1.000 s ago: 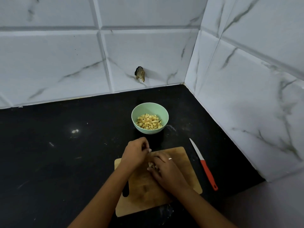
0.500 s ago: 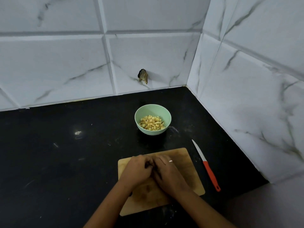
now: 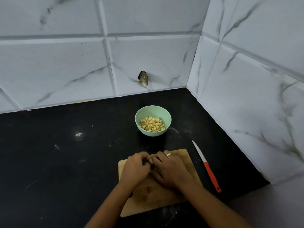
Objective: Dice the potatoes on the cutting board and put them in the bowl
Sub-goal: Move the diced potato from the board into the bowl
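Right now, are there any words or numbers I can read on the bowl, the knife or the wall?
No readable text anywhere in this view.
The mint-green round bowl, the wooden cutting board and the red-handled white-bladed knife look plain; the white marble-look wall tiles show only grey veins.

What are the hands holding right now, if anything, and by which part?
Cannot be told: left hand and right hand are cupped together on the wooden cutting board, hiding anything between them. The red-handled knife lies unheld on the black counter.
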